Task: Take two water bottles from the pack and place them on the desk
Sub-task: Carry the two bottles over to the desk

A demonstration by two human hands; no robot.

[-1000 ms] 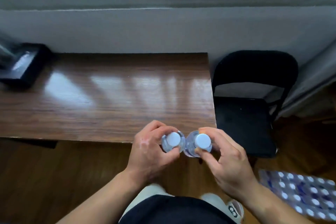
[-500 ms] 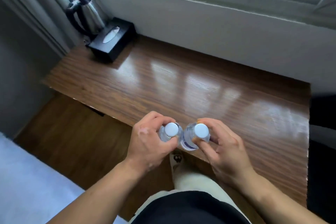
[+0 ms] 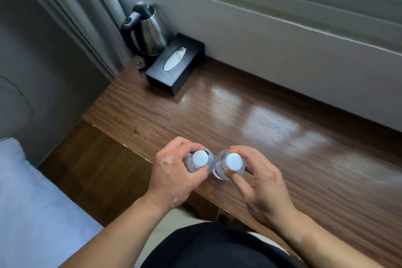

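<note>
over glossy wood desk [image 3: 272,128], clear bottles [image 3: 228,164], round white caps

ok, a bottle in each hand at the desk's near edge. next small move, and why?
Probably carry both forward a little, then lower them. The left hand grips the left bottle and the right hand the right bottle, both upright near the desk edge; whether they touch it can't be told. The wood ahead is bare; the tissue box and kettle sit far back.
</note>
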